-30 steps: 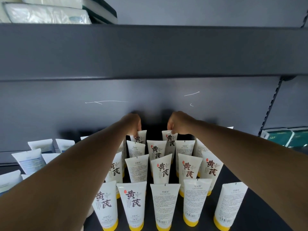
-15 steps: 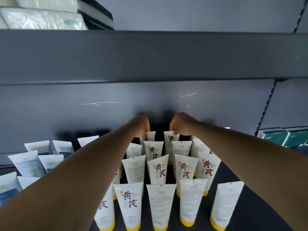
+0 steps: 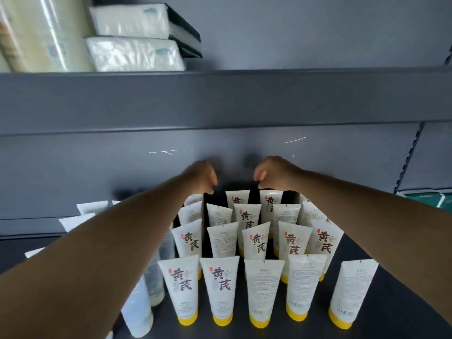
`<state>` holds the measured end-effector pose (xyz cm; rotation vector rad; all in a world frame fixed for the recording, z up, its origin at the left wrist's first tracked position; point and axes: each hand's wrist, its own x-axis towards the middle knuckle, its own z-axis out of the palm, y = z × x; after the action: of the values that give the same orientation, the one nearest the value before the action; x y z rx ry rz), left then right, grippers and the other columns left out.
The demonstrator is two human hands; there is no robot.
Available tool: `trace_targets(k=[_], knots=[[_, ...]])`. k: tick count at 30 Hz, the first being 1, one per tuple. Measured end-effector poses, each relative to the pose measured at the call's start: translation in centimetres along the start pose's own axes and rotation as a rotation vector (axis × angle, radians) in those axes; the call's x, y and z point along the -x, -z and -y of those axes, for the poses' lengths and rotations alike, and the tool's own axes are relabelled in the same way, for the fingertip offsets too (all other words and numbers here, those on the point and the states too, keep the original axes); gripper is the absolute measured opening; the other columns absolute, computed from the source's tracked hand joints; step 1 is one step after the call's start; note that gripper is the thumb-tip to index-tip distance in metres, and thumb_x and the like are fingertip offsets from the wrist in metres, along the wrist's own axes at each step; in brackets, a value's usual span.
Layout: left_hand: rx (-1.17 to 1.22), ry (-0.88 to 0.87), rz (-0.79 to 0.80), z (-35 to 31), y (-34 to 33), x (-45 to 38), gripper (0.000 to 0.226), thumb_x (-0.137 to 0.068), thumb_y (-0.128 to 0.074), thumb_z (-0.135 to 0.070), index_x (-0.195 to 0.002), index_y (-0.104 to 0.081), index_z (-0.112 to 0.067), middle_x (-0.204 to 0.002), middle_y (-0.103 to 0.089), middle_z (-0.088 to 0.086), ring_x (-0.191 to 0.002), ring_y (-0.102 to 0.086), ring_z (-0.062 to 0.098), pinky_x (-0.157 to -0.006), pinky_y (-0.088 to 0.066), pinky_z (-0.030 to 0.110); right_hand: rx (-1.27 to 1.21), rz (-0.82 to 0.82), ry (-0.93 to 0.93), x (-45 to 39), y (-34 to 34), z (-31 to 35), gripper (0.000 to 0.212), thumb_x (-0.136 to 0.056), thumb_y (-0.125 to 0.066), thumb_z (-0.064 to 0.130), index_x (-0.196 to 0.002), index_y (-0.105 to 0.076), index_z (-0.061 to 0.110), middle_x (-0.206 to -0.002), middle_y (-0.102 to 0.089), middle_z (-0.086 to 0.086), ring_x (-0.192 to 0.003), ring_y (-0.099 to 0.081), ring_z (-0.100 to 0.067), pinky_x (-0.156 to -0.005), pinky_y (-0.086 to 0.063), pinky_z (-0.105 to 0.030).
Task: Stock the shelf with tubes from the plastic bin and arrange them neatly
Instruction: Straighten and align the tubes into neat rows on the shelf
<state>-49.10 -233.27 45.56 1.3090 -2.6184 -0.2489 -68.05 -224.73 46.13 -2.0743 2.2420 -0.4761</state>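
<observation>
Both hands, left hand (image 3: 204, 176) and right hand (image 3: 271, 173), hover curled and empty above the back-row tubes (image 3: 238, 200); wrapped packs (image 3: 134, 53) sit at 11 o'clock on the upper shelf (image 3: 244, 99).

Both hands (image 3: 274, 173) off tubes (image 3: 237, 200) (lifted)

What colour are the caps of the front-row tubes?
Yellow caps on the white tubes, clearest in the head view.
</observation>
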Motion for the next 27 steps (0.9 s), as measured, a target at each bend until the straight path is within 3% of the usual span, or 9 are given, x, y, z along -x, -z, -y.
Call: trace_targets(k=[9,13,17,23,27], knots=[[-0.006,0.059,-0.038,9.4,3.7,7.5,0.041,-0.077,-0.075,-0.014,-0.116,-0.065,-0.007,-0.118,-0.066,0.01,-0.108,-0.061,0.025,-0.09,-0.043,0.025,-0.093,-0.052,0.08,0.6,-3.4,10.7,0.027,-0.079,-0.073,0.009,-0.106,-0.071,0.007,-0.107,-0.069,-0.01,-0.099,-0.064,-0.023,-0.09,-0.049,-0.028],[0.002,0.064,-0.057,12.3,4.5,9.2,0.042,-0.079,-0.074,-0.016,-0.118,-0.064,-0.007,-0.12,-0.064,0.011,-0.111,-0.059,0.026,-0.096,-0.044,0.029,-0.042,-0.044,0.069,0.7,-4.0,13.6,0.028,-0.08,-0.067,0.006,-0.108,-0.07,0.008,-0.11,-0.069,-0.008,-0.104,-0.063,-0.023,-0.091,-0.048,-0.028],[0.021,0.04,-0.073,13.6,4.7,9.1,0.04,-0.079,-0.073,-0.016,-0.117,-0.064,-0.008,-0.12,-0.064,0.011,-0.111,-0.059,0.027,-0.097,-0.044,0.03,0.004,-0.045,0.038,0.8,-4.0,14.9,0.028,-0.082,-0.065,0.006,-0.109,-0.07,0.009,-0.112,-0.068,-0.007,-0.104,-0.062,-0.023,-0.086,-0.045,-0.023],[0.063,0.017,-0.076,13.0,4.6,7.6,0.039,-0.078,-0.074,-0.015,-0.116,-0.065,-0.009,-0.118,-0.066,0.011,-0.108,-0.061,0.027,-0.095,-0.045,0.029,0.02,-0.053,0.058,2.5,-3.7,14.2,0.024,-0.081,-0.067,0.007,-0.105,-0.071,0.007,-0.108,-0.068,-0.01,-0.103,-0.062,-0.024,-0.092,-0.048,-0.032],[0.074,0.0,-0.068,12.7,4.2,7.2,0.038,-0.078,-0.074,-0.014,-0.115,-0.066,-0.009,-0.117,-0.066,0.011,-0.109,-0.061,0.026,-0.096,-0.045,0.029,0.025,-0.08,-0.009,2.7,-3.8,13.5,0.024,-0.082,-0.066,0.009,-0.106,-0.072,0.01,-0.11,-0.069,-0.007,-0.104,-0.062,-0.023,-0.09,-0.047,-0.027]])
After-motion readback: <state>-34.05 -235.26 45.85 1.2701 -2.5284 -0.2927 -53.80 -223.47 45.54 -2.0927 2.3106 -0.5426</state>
